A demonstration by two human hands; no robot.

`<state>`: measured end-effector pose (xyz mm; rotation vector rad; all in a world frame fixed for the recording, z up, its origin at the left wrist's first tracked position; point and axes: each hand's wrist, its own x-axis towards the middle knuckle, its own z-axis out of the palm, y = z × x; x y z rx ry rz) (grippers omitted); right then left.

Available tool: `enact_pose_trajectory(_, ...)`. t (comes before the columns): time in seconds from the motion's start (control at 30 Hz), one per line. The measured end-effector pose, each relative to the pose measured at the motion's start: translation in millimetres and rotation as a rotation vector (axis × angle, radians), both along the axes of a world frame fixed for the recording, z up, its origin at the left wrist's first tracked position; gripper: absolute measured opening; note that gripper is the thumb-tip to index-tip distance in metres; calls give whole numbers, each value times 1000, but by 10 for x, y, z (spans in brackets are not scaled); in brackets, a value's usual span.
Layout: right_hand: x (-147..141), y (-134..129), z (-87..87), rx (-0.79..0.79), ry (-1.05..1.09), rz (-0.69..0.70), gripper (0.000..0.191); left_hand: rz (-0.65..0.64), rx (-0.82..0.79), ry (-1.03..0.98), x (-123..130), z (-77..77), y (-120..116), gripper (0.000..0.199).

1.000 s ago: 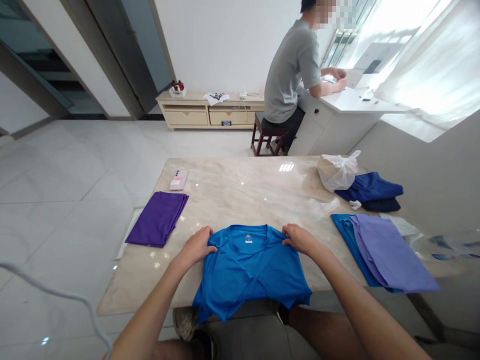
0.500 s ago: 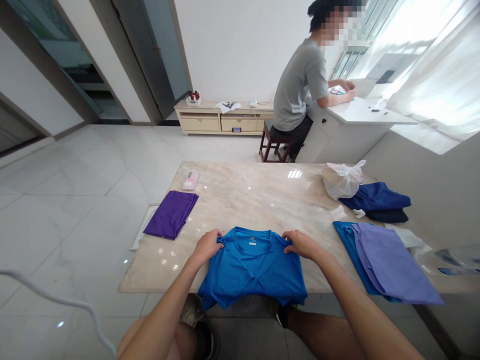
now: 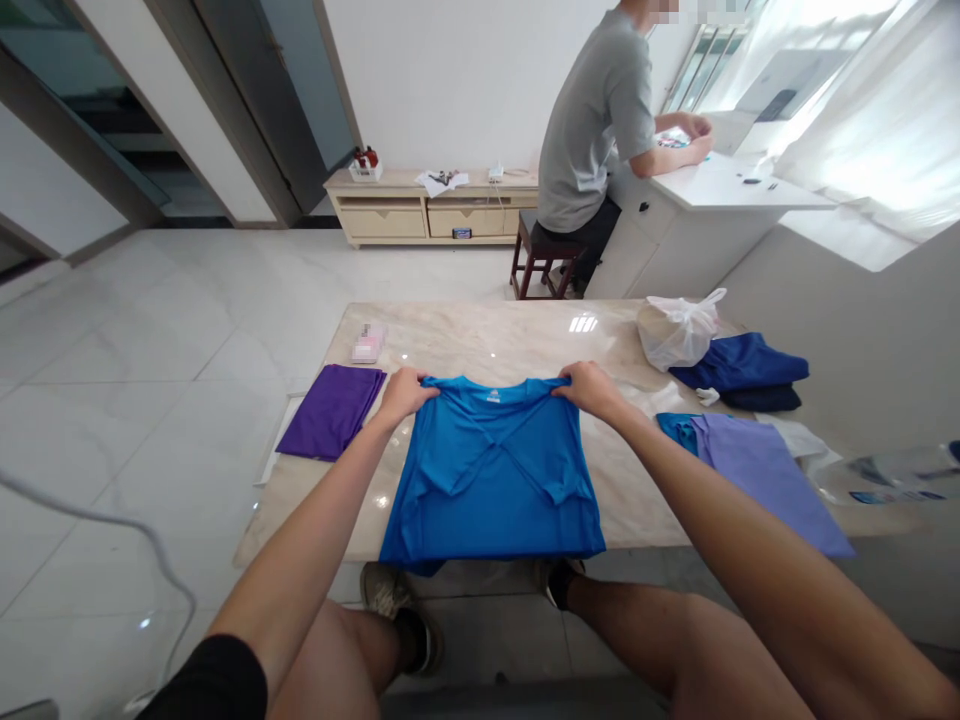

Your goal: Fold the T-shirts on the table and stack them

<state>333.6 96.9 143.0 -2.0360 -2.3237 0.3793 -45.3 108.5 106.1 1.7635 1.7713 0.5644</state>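
A blue T-shirt [image 3: 495, 490] lies on the marble-topped table [image 3: 465, 335], its sleeves folded inward across the body. The collar end points away from me, and the hem reaches the table's near edge. My left hand [image 3: 407, 393] pinches the left shoulder corner, while my right hand [image 3: 592, 388] grips the right one. Between them the neckline is stretched out, with a small label showing inside. To the left of my left hand rests a folded purple garment [image 3: 330, 412]. Beyond my right arm is a lavender folded garment [image 3: 765, 470] lying over a blue one [image 3: 677, 430].
A white plastic bag [image 3: 679, 335] and dark blue clothes [image 3: 750, 370] sit at the table's far right, near a plastic bottle [image 3: 892, 475]. A pinkish box [image 3: 369, 343] stands at the far left. Past the table, a person in grey [image 3: 592, 120] sits on a stool [image 3: 544, 250].
Both hands have moved away from me, drawing the T-shirt further up the table. It now lies flatter and longer, with the folded sleeves plainly visible. The camera view has tilted downward.
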Motion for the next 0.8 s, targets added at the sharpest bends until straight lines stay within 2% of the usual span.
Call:
enact_pose_trajectory(0.13, -21, 601, 254, 266, 20, -117, 26, 116, 200, 8, 54, 363, 569, 24)
enact_pose_trajectory(0.23, 6, 977, 388, 475, 73, -129, 26, 120, 356, -70, 100, 601, 885, 24)
enact_pose_trajectory(0.33, 69, 1155, 474, 641, 125, -70, 26, 96, 485, -97, 118, 753, 1048, 23)
enact_pose_trajectory(0.4, 120, 1094, 516, 709, 153, -3, 26, 86, 522, -106, 96, 794, 1019, 20)
enact_pose_trajectory(0.5, 214, 708, 522, 749, 179, 85, 23, 28, 621, -127, 13, 755, 709, 6)
enact_pose_trajectory(0.57, 300, 318, 443, 695, 166, 158, 19, -33, 673, -109, -56, 655, 352, 14)
enact_pose_trajectory(0.7, 526, -473, 40, 407, 76, 350, 17, -237, 502, -27, -161, 305, -472, 17)
enact_pose_trajectory(0.8, 694, -881, -321, 102, 30, 489, 21, -363, 250, -19, -226, 21, -985, 19)
